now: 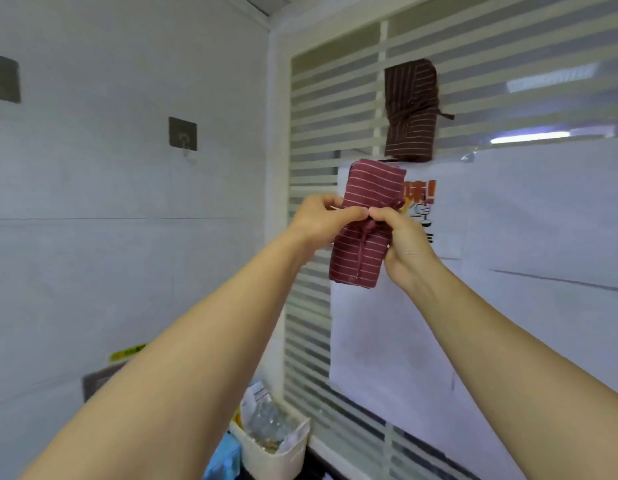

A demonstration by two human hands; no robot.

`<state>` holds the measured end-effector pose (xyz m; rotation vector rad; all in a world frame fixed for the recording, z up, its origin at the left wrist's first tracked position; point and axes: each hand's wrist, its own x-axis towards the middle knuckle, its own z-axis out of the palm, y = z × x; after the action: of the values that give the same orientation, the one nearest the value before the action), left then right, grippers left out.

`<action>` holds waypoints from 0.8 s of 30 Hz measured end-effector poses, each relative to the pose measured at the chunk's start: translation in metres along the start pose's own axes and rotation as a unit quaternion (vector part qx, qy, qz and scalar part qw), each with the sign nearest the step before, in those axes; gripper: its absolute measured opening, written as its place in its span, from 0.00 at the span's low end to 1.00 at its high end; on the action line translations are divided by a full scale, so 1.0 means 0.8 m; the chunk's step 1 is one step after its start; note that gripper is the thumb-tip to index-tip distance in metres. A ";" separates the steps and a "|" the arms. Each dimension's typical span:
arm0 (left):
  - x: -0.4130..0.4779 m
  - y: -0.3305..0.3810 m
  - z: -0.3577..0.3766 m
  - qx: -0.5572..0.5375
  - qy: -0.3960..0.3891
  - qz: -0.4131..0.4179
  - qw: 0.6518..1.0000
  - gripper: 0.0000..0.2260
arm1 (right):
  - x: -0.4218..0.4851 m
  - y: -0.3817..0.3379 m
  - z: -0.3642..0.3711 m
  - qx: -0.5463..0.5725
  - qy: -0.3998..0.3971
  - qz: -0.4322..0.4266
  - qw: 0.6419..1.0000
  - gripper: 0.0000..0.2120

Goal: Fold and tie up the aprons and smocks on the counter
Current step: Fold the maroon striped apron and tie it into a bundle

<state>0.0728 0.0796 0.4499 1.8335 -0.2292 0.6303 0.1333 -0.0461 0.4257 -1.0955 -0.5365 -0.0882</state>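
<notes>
Nearest the camera, both bare forearms rise from the bottom edge, with elbows and upper arms cut off. Low down between them sits a white basket (278, 460) stuffed with crumpled clear plastic. The blue object (224, 457) to its left is cropped by the frame and cannot be identified.

Further out, at the centre, the left hand (319, 220) and right hand (406, 245) hold the red striped apron bundle (371, 187) in the air. It is folded into an upright block, tilted slightly. Both hands are curled, and thumb and forefinger of each pinch the fabric tie (367, 227) at the bundle's waist, the thumbs nearly touching. The knot itself is partly covered by the fingers, so its state is unclear. A loose tie end hangs down the front.

Behind the bundle a white paper sheet (387, 341) is fixed to the striped glass partition (318, 98). Its orange print is mostly hidden by the right hand and bundle and cannot be read.

Farther and higher, a brown striped bundle (411, 109) — already tied at the middle — hangs against the partition, and its mounting is not visible.

On the left wall is a metal hook plate (182, 133), and a second plate (4, 77) is cut by the frame edge.
</notes>
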 end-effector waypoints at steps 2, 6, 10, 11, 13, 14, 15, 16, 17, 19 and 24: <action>-0.011 -0.024 -0.069 0.021 0.030 -0.022 0.999 0.11 | 0.004 0.042 0.067 0.028 -0.032 0.014 0.999 0.08; -0.032 -0.055 -0.196 0.092 0.087 -0.049 0.991 0.17 | 0.005 0.110 0.196 0.095 -0.083 0.055 0.990 0.06; -0.053 -0.069 -0.302 0.146 0.143 -0.077 0.976 0.18 | 0.006 0.151 0.310 0.125 -0.119 0.083 0.981 0.04; -0.057 -0.071 -0.327 0.152 0.158 -0.081 0.972 0.20 | 0.007 0.160 0.338 0.130 -0.136 0.094 0.978 0.04; -0.056 -0.072 -0.351 0.145 0.175 -0.089 0.970 0.21 | 0.012 0.168 0.365 0.139 -0.151 0.101 0.973 0.04; -0.053 -0.073 -0.367 0.143 0.186 -0.091 0.968 0.20 | 0.020 0.174 0.384 0.147 -0.163 0.105 0.970 0.05; -0.051 -0.072 -0.375 0.138 0.189 -0.095 0.968 0.18 | 0.026 0.177 0.395 0.154 -0.171 0.108 0.967 0.05; -0.048 -0.070 -0.382 0.132 0.192 -0.097 0.967 0.16 | 0.033 0.179 0.406 0.157 -0.180 0.109 0.965 0.05; -0.044 -0.066 -0.391 0.127 0.200 -0.096 0.967 0.13 | 0.042 0.182 0.421 0.164 -0.195 0.110 0.961 0.06; -0.036 -0.060 -0.408 0.116 0.227 -0.087 0.963 0.10 | 0.058 0.186 0.450 0.179 -0.228 0.108 0.951 0.06; -0.036 -0.036 -0.465 0.094 0.314 -0.071 0.942 0.08 | 0.079 0.182 0.539 0.208 -0.319 0.097 0.919 0.08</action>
<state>-0.0528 0.4293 0.4965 1.7104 0.3982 1.1232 0.0765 0.4061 0.4835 -0.7330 -0.9750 0.5567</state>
